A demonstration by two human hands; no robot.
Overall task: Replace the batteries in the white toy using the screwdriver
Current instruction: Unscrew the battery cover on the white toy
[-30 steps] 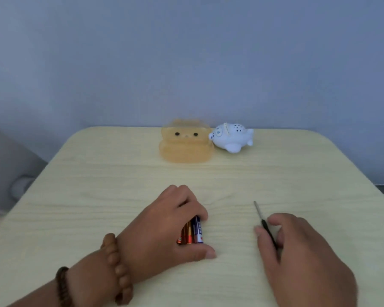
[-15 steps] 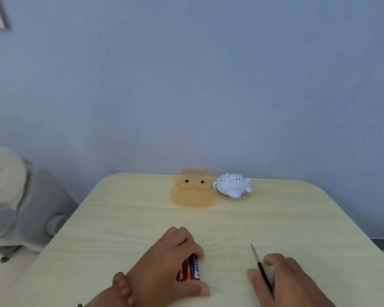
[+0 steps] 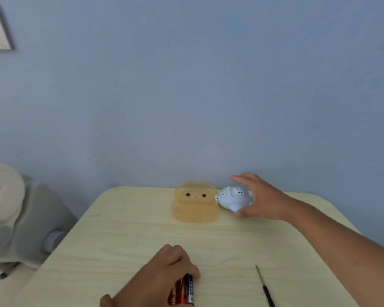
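Note:
The white toy, a small animal figure with dark dots on top, lies at the far edge of the pale wooden table. My right hand reaches around its right side with fingers spread, thumb under it and fingers above; contact is unclear. Near the front edge my left hand rests on the table, fingers curled over the batteries, which are red-orange and dark blue. The thin screwdriver lies free on the table at the front right, its tip pointing away from me.
A translucent orange toy with two dot eyes stands just left of the white toy, touching it. A blue-grey wall runs behind the table. A grey and cream object sits off the table's left side.
My right hand left the screwdriver and reached forward to the white toy at the far edge. The camera tilted up. My left hand stayed on the batteries.

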